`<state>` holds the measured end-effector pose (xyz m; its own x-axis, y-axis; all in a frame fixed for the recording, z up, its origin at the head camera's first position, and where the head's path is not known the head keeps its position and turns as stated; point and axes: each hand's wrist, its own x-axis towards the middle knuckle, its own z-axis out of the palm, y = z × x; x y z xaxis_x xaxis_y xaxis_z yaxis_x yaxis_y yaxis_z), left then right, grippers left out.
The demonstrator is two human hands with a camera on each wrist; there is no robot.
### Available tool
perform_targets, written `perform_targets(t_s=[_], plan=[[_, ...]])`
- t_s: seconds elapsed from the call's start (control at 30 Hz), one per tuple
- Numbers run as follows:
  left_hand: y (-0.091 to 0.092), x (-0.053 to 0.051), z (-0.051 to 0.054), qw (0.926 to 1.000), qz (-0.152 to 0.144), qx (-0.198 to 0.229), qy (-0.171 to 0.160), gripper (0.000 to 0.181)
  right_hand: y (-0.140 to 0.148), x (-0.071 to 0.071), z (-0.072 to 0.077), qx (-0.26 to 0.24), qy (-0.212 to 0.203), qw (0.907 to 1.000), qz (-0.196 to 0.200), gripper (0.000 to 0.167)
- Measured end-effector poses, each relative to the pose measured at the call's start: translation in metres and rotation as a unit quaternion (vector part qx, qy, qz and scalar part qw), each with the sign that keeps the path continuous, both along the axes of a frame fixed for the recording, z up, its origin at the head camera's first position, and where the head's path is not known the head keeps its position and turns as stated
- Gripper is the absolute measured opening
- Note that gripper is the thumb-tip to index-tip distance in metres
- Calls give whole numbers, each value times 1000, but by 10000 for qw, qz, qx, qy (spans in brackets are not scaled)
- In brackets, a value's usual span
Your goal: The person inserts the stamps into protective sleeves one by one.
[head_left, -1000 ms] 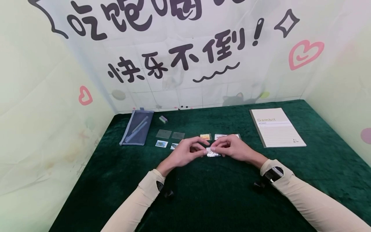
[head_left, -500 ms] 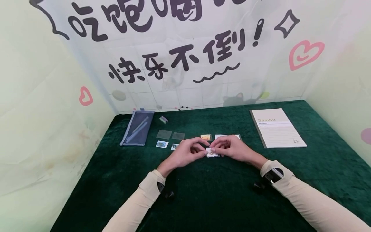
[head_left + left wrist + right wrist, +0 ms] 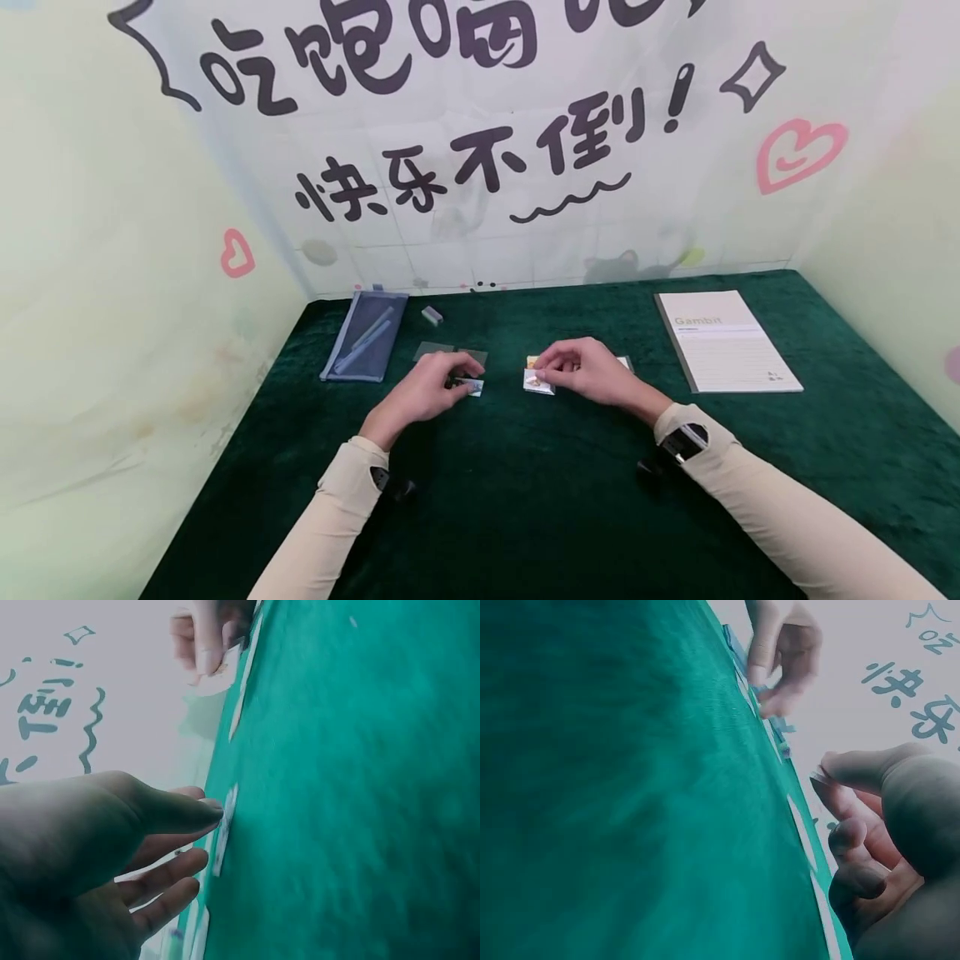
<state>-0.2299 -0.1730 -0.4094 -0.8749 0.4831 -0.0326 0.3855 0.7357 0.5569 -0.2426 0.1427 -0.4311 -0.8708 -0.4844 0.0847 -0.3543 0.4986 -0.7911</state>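
My right hand (image 3: 592,373) pinches a small white picture card (image 3: 537,382) by its right edge, between thumb and fingertips. The left wrist view shows that card (image 3: 217,681) tilted just above the cloth. My left hand (image 3: 423,387) is at the left, over another small picture card (image 3: 474,388) on the cloth. In the left wrist view its thumb and fingers are apart, the thumb tip beside the card (image 3: 225,829); whether it touches is unclear. Behind the right hand lie an orange-printed card (image 3: 531,362) and a white one (image 3: 625,363), both partly hidden.
Two clear rectangular sheets (image 3: 472,358) lie behind the left hand. A blue mesh pouch (image 3: 365,337) with pens lies at the back left, an eraser-like block (image 3: 432,316) near it. A notebook (image 3: 731,342) lies at the right on the green cloth (image 3: 510,500).
My hands have moved apart. The left let go of the white card and went left to the picture cards; the right keeps the card and shifted slightly left and up.
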Motion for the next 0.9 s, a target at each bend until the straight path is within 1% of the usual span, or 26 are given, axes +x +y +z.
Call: perform_targets(t_s=[0.07, 0.17, 0.27, 0.33, 0.5, 0.6, 0.7, 0.83, 0.9], plan=[[-4, -1, -4, 9999, 39, -112, 29, 27, -9, -8, 1, 57, 55, 10000, 6, 14], [-5, -4, -8, 9999, -26, -100, 85, 27, -22, -19, 3, 142, 97, 9998, 27, 13], [-2, -6, -8, 9999, -105, -16, 120, 27, -33, -28, 3, 189, 94, 9998, -9, 11], [-1, -6, -8, 9999, -84, 16, 112, 28, -39, -32, 2, 225, 63, 9997, -32, 11], [-2, -7, -8, 9998, 44, 147, 126, 31, -48, -39, -1, 479, -44, 9986, -206, 12], [-5, -7, -8, 9994, 44, 278, 194, 32, -50, -42, -2, 663, -89, 9973, -296, 12], [-9, -7, -8, 9990, 77, 374, 214, 33, -52, -45, -2, 809, 0, 9964, -253, 12], [-14, -6, -8, 9986, 182, 476, 145, 31, -55, -47, 1, 1000, 136, 9948, -127, 13], [-14, -6, -8, 9984, 214, 516, 116, 29, -58, -48, 4, 1019, 109, 9947, -101, 16]])
